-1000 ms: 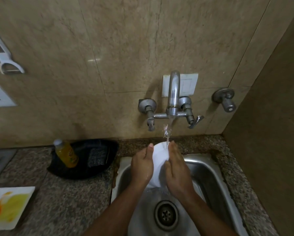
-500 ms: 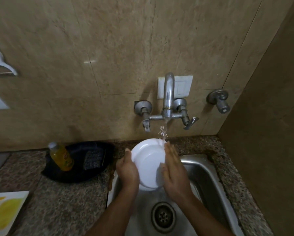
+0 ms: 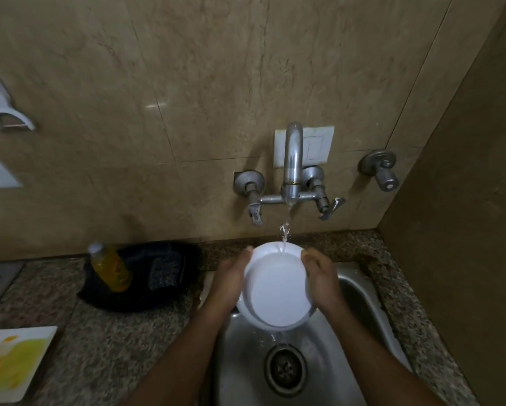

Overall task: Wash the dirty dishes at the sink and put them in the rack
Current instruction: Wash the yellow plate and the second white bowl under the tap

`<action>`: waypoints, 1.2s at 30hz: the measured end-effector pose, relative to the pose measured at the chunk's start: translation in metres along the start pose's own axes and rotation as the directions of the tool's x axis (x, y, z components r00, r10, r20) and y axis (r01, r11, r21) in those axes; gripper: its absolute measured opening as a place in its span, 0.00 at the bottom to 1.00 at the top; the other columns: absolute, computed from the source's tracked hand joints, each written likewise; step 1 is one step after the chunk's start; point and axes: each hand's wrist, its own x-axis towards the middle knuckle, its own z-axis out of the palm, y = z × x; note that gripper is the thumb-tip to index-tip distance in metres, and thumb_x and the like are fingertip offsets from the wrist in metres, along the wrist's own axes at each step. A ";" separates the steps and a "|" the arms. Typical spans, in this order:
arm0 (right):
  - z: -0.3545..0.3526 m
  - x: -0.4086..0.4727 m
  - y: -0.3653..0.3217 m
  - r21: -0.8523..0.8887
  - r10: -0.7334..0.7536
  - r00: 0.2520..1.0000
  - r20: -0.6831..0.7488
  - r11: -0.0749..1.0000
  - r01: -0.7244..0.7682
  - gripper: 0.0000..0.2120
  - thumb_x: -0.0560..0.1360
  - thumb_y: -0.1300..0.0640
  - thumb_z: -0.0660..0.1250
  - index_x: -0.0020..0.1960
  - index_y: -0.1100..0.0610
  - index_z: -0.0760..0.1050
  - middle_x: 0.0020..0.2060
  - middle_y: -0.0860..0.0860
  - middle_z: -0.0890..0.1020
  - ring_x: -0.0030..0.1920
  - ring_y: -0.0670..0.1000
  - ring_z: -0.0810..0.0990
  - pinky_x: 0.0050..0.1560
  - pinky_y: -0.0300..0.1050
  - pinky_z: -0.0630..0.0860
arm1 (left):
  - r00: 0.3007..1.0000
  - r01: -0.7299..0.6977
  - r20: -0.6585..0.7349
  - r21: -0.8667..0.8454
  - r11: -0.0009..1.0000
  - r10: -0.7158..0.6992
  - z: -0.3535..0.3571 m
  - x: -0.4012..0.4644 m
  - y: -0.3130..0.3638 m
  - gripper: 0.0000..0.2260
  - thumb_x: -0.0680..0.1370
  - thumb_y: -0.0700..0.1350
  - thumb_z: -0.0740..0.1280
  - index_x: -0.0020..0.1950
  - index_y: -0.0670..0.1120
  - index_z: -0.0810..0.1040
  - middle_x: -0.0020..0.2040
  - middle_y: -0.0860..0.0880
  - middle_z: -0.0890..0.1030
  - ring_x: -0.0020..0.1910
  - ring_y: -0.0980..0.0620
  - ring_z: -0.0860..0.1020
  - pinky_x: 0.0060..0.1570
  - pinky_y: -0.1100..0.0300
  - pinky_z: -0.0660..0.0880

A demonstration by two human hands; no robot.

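The white bowl [image 3: 278, 291] hangs above the sink [image 3: 360, 291], its far rim under the tap's [image 3: 292, 165] stream, tilted so we see its inside. We see the left hand [image 3: 228, 284] gripping its left edge and the right hand [image 3: 322, 278] gripping its right edge, fingers curled behind, forearms reaching in from below. Left of the sink, a stained plate [image 3: 14, 361] rests on the bench [image 3: 105, 347].
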 end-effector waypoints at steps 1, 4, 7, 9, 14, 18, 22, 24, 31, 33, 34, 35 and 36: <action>-0.003 0.003 -0.003 0.016 -0.009 1.000 0.021 1.000 0.008 0.13 0.80 0.53 0.61 0.38 0.55 0.75 0.33 0.50 0.78 0.36 0.50 0.76 0.41 0.47 0.71 | 0.998 -0.019 0.060 0.060 0.998 0.015 0.000 -0.002 0.008 0.16 0.78 0.57 0.66 0.45 0.46 0.85 0.43 0.46 0.86 0.46 0.46 0.84 0.52 0.51 0.78; -0.009 0.014 -0.015 0.064 -0.074 0.992 0.102 0.996 0.068 0.14 0.77 0.51 0.63 0.34 0.54 0.74 0.29 0.48 0.76 0.32 0.48 0.74 0.39 0.46 0.69 | 0.985 -0.073 0.158 0.061 0.996 0.062 -0.003 -0.003 0.025 0.14 0.79 0.53 0.67 0.45 0.43 0.85 0.43 0.45 0.86 0.46 0.45 0.84 0.51 0.51 0.78; -0.009 0.025 -0.020 -0.091 -0.159 0.969 0.190 0.980 0.179 0.19 0.72 0.44 0.62 0.35 0.60 0.70 0.30 0.51 0.75 0.32 0.49 0.72 0.38 0.48 0.69 | 0.974 -0.084 0.216 0.080 0.993 0.065 0.003 0.000 0.036 0.15 0.79 0.55 0.66 0.44 0.44 0.84 0.43 0.47 0.86 0.46 0.47 0.84 0.51 0.52 0.78; -0.006 0.024 -0.024 -0.302 -0.234 0.959 0.159 0.913 0.273 0.17 0.75 0.45 0.58 0.37 0.57 0.74 0.34 0.50 0.78 0.36 0.49 0.75 0.41 0.50 0.73 | 0.989 -0.105 0.120 0.139 0.985 0.089 0.008 0.004 0.035 0.17 0.78 0.57 0.66 0.43 0.44 0.85 0.42 0.48 0.86 0.46 0.47 0.84 0.53 0.52 0.77; 0.027 -0.019 -0.022 -0.593 -0.521 0.770 0.369 0.506 0.626 0.24 0.80 0.53 0.52 0.73 0.58 0.68 0.71 0.53 0.71 0.73 0.52 0.66 0.72 0.50 0.62 | 0.972 -0.133 -0.181 0.092 0.987 0.148 0.013 0.003 0.017 0.16 0.80 0.53 0.65 0.41 0.45 0.85 0.39 0.49 0.84 0.42 0.51 0.81 0.46 0.57 0.74; 0.028 -0.024 -0.003 -0.508 -0.481 0.845 0.231 0.681 0.527 0.26 0.80 0.53 0.52 0.76 0.58 0.64 0.75 0.53 0.67 0.75 0.50 0.62 0.74 0.51 0.62 | 0.947 -0.143 -0.283 0.058 0.988 0.154 0.016 -0.002 0.001 0.16 0.79 0.53 0.66 0.36 0.46 0.82 0.35 0.49 0.82 0.38 0.50 0.79 0.42 0.58 0.73; 0.031 -0.030 -0.004 -0.503 -0.526 0.796 0.300 0.621 0.601 0.24 0.80 0.52 0.53 0.75 0.57 0.66 0.74 0.51 0.68 0.76 0.47 0.61 0.76 0.46 0.56 | 0.934 -0.109 -0.348 -0.066 0.992 0.079 0.015 -0.005 -0.004 0.17 0.80 0.51 0.66 0.33 0.46 0.79 0.34 0.48 0.82 0.36 0.51 0.78 0.40 0.57 0.74; 0.026 -0.024 -0.001 -0.457 -0.464 0.865 0.189 0.738 0.496 0.24 0.80 0.50 0.52 0.74 0.54 0.68 0.73 0.49 0.70 0.74 0.46 0.64 0.75 0.43 0.58 | 0.932 -0.092 -0.359 -0.119 0.989 0.044 0.015 -0.008 -0.004 0.17 0.79 0.52 0.67 0.33 0.46 0.80 0.34 0.47 0.82 0.36 0.48 0.79 0.41 0.56 0.74; 0.020 -0.029 0.009 -0.366 -0.440 0.887 0.139 0.810 0.459 0.22 0.81 0.51 0.55 0.75 0.48 0.64 0.74 0.44 0.67 0.75 0.42 0.62 0.74 0.39 0.58 | 0.929 0.017 -0.348 -0.297 0.955 -0.125 0.007 0.002 -0.020 0.20 0.74 0.59 0.69 0.43 0.41 0.83 0.42 0.43 0.85 0.44 0.42 0.83 0.52 0.43 0.80; 0.018 -0.026 0.012 -0.367 -0.346 0.938 0.035 0.868 0.334 0.23 0.81 0.46 0.53 0.75 0.47 0.62 0.75 0.46 0.66 0.75 0.45 0.62 0.74 0.42 0.59 | 0.928 0.062 -0.320 -0.370 0.927 -0.190 0.008 0.009 -0.036 0.25 0.70 0.65 0.69 0.47 0.43 0.83 0.46 0.44 0.85 0.46 0.42 0.83 0.53 0.41 0.80; 0.019 -0.030 0.011 -0.414 -0.363 0.931 0.044 0.841 0.347 0.25 0.81 0.44 0.51 0.76 0.48 0.61 0.76 0.46 0.63 0.77 0.45 0.58 0.75 0.43 0.58 | 0.928 0.101 -0.290 -0.407 0.908 -0.233 0.009 0.016 -0.049 0.29 0.66 0.70 0.70 0.49 0.44 0.83 0.48 0.44 0.85 0.47 0.41 0.84 0.53 0.41 0.79; 0.021 -0.037 0.013 -0.456 -0.408 0.908 0.097 0.793 0.405 0.27 0.81 0.44 0.51 0.78 0.50 0.59 0.77 0.46 0.61 0.77 0.44 0.56 0.76 0.43 0.55 | 0.928 0.114 -0.269 -0.456 0.883 -0.258 0.009 0.024 -0.062 0.34 0.62 0.73 0.70 0.50 0.45 0.84 0.49 0.44 0.86 0.48 0.40 0.84 0.53 0.39 0.79; 0.021 -0.043 0.016 -0.463 -0.445 0.881 0.162 0.753 0.467 0.27 0.81 0.46 0.51 0.79 0.51 0.57 0.78 0.45 0.59 0.77 0.43 0.54 0.76 0.42 0.54 | 0.931 0.126 -0.240 -0.496 0.859 -0.276 0.007 0.040 -0.083 0.37 0.59 0.75 0.70 0.52 0.46 0.83 0.51 0.44 0.85 0.50 0.39 0.83 0.53 0.38 0.79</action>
